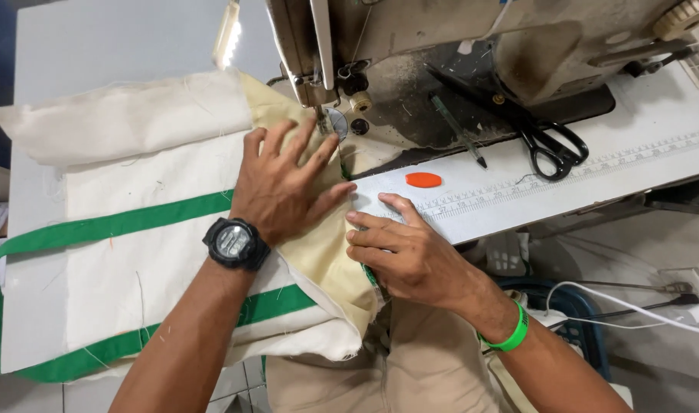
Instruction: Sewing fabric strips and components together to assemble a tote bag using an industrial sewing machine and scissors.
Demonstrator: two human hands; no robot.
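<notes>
- One screen is seen: the small grey rectangular display on the black wristwatch [235,243], worn on the left wrist, just below and left of the sewing machine's needle [320,116].
- A printed measuring strip [571,172], long, narrow and pale with dark marks, is found stuck along the white table edge, below and to the right of the needle.
- No packages or signs are shown anywhere around the needle.

scissors [544,138] | orange chalk [424,180] | pen [458,131] | ruler strip [579,172]
</notes>
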